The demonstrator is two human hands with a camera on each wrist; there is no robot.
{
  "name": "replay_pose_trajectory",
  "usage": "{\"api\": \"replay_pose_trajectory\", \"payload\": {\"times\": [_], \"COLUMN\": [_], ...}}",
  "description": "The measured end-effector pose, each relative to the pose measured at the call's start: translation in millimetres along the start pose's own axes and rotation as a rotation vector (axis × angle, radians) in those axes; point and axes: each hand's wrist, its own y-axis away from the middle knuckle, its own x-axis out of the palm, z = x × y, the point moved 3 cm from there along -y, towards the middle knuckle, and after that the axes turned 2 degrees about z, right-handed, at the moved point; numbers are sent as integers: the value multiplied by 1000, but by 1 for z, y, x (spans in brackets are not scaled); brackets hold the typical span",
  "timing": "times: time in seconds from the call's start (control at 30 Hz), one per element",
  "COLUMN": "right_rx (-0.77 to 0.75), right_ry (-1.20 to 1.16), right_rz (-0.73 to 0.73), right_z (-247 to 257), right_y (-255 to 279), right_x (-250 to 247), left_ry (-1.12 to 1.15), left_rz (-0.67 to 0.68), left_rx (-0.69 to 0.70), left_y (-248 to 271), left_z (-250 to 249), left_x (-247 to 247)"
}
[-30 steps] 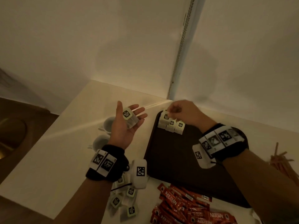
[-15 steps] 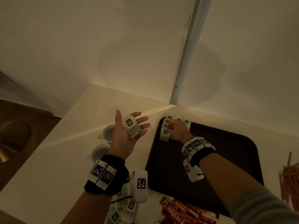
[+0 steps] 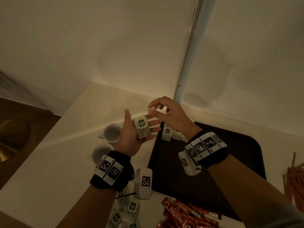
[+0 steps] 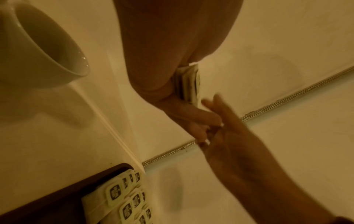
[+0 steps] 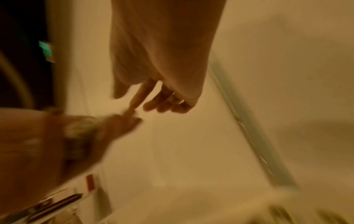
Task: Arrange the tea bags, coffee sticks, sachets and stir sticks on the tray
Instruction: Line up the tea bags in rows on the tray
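Above the pale countertop (image 3: 49,162), the left hand (image 3: 131,137) lies palm up with its fingers nearly straight, and a small stack of white paper tea bags with green-edged square tags (image 3: 142,128) rests across the palm and finger bases; the left wrist view shows the stack's layered edges against the palm. Whether the thumb presses on the stack cannot be told. Just beyond those fingertips the right hand (image 3: 171,116) hovers, its fingers (image 3: 154,104) loosely spread and holding nothing, reaching toward the stack; the wrist views blur at the point where the fingertips of the two hands meet, so contact with the bags cannot be told.

Right of the left hand, the dark brown rectangular tray (image 3: 238,162) lies on the countertop, and a row of white tea bags with the same green tags (image 3: 167,133) stands in its far left corner, partly hidden by the right wrist. Near the tray's front edge lies a heap of red foil coffee sticks (image 3: 181,216), and by the left forearm a loose pile of more tagged tea bags (image 3: 130,209). A bundle of thin brown wooden stir sticks (image 3: 294,183) lies beside the tray's right edge. Two white ceramic cups (image 3: 111,132) stand left of the left hand.
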Motion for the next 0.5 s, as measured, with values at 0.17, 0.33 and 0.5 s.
{"api": "replay_pose_trajectory", "payload": {"times": [0.17,0.33,0.5], "right_rx": [-75,8,-21], "right_ry": [259,185,73], "right_rz": [222,84,22], "right_z": [32,46,86], "right_y": [-7,-9,-6], "right_x": [-4,-32,-60], "left_ry": [41,14,14], "left_rz": [71,154,97], "left_rx": [34,93,296], "left_y": [2,12,21], "left_z": [-13,-18,-20], "left_x": [18,27,35]}}
